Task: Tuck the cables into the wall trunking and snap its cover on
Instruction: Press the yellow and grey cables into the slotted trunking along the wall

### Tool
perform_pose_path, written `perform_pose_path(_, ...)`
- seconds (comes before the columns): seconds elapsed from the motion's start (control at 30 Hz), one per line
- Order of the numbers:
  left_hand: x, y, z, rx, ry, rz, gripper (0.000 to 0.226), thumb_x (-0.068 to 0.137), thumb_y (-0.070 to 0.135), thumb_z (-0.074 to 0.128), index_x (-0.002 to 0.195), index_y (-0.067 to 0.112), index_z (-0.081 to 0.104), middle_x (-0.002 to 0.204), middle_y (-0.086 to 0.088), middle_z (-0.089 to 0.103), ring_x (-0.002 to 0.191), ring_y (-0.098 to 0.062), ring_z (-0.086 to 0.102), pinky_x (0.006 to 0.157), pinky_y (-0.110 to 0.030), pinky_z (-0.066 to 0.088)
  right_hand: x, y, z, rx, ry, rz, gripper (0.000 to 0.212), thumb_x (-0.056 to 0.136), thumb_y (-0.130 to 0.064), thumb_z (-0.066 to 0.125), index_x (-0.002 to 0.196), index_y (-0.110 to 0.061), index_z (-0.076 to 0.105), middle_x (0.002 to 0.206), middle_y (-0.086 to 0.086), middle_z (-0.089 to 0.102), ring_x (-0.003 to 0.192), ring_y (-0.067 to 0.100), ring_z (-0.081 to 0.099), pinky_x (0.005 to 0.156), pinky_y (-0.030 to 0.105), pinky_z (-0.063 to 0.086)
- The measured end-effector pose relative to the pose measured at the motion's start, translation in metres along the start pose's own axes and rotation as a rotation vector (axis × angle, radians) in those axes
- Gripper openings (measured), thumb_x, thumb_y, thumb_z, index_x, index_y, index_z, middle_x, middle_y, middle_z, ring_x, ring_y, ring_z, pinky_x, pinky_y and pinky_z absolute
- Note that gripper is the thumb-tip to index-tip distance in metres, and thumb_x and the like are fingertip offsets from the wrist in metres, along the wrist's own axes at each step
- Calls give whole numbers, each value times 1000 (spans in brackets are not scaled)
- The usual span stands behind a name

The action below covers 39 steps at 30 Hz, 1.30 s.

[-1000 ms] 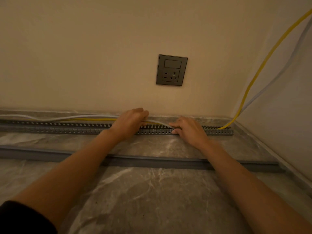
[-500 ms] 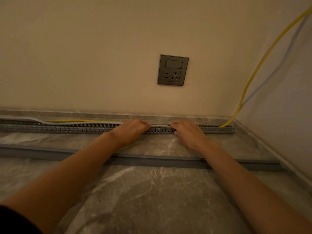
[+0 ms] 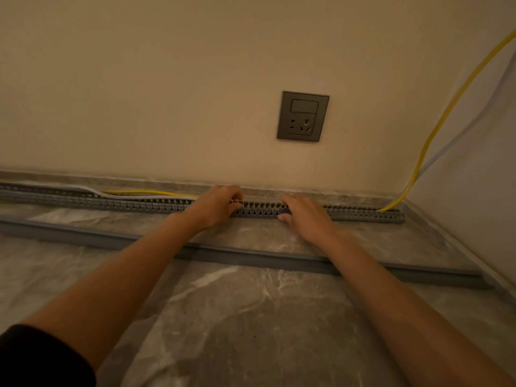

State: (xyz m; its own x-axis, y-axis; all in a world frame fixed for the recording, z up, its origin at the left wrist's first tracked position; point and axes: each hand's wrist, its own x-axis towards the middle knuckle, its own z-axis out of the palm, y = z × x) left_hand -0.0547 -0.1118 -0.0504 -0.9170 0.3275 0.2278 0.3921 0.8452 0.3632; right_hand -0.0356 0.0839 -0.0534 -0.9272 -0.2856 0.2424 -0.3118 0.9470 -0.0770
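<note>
Two springy-looking cables (image 3: 145,192) bulge from the slotted trunking (image 3: 363,215) at nine o'clock of the left hand (image 3: 216,203), which pinches them at the rim, the best grip there, while the right hand (image 3: 303,212) clamps its stiff side, cover (image 3: 251,257) waiting at six o'clock.

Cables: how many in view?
2. Yellow cable drops down the right wall, enters the trunking at its right end and also shows left of the left hand. Pale grey cable runs beside it in both places. More could be hidden inside the trunking.
</note>
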Motion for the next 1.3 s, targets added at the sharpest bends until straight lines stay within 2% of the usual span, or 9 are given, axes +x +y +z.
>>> perform_pose_path(0.1, -7, -22, -15, 51, 12, -56, 21, 91, 19, 57, 100, 2, 65, 105, -18, 66, 96, -30, 59, 79, -34, 45, 8, -21, 2, 30, -9, -35, 31, 93, -28, 54, 117, -9, 52, 120, 11, 60, 108, 28, 55, 87, 35, 42)
perform_pose_path(0.23, -14, -41, -30, 141, 15, -101, 23, 92, 19, 55, 107, 5, 66, 112, -16, 66, 103, -30, 59, 84, -35, 45, 24, -55, 5, 126, -78, -124, 43, 94, -26, 53, 135, -15, 46, 134, 9, 55, 123, 27, 50, 101, 35, 37)
perform_pose_path(0.5, -14, -50, -35, 389, -49, -56, 22, 91, 0, 46, 109, 2, 59, 114, -19, 58, 105, -36, 56, 84, -42, 45, 37, -66, 16, 120, -72, -170, 43, 96, -22, 49, 139, -21, 45, 116, 12, 53, 108, 28, 51, 79, 33, 39)
perform_pose_path(0.67, -12, -52, -32, 503, 40, 17, 24, 92, 0, 43, 110, 3, 59, 113, -15, 55, 101, -34, 55, 71, -35, 39, 40, -38, 13, 83, -63, -133, 45, 96, -20, 49, 140, -20, 42, 114, 8, 55, 106, 23, 49, 82, 30, 40)
perform_pose_path(0.77, -15, -53, -28, 547, 62, 52, 29, 91, -2, 42, 114, 4, 59, 114, -15, 55, 102, -31, 54, 73, -35, 39, 43, -38, 13, 74, -77, -137, 45, 96, -19, 48, 140, -19, 41, 112, 9, 56, 104, 23, 50, 84, 32, 42)
perform_pose_path(0.93, -16, -59, -26, 511, 50, 93, 34, 89, -4, 44, 117, 7, 60, 115, -13, 56, 103, -31, 56, 74, -33, 40, 42, -40, 17, 69, -61, -119, 45, 97, -24, 46, 141, -21, 39, 117, 6, 52, 107, 20, 48, 80, 25, 36)
perform_pose_path(1.03, -18, -61, -24, 455, -7, 140, 33, 90, 1, 43, 117, 6, 60, 119, -12, 58, 104, -32, 58, 81, -38, 45, 44, -48, 17, 56, -59, -107, 45, 97, -18, 47, 141, -16, 40, 125, 7, 51, 113, 21, 49, 88, 29, 40)
perform_pose_path(1.1, -21, -65, -24, 372, -8, 145, 34, 89, 4, 43, 117, 6, 62, 121, -13, 62, 106, -33, 59, 86, -40, 49, 45, -57, 18, 67, -57, -127, 44, 96, -13, 48, 140, -13, 43, 129, 7, 51, 116, 23, 49, 94, 32, 42)
perform_pose_path(1.3, -26, -69, -32, 91, -30, 43, 34, 84, 1, 45, 110, 3, 66, 119, -15, 66, 107, -30, 60, 91, -36, 48, 49, -75, 18, 157, -34, -137, 47, 92, -3, 52, 137, -16, 48, 126, 12, 56, 118, 26, 51, 94, 31, 41)
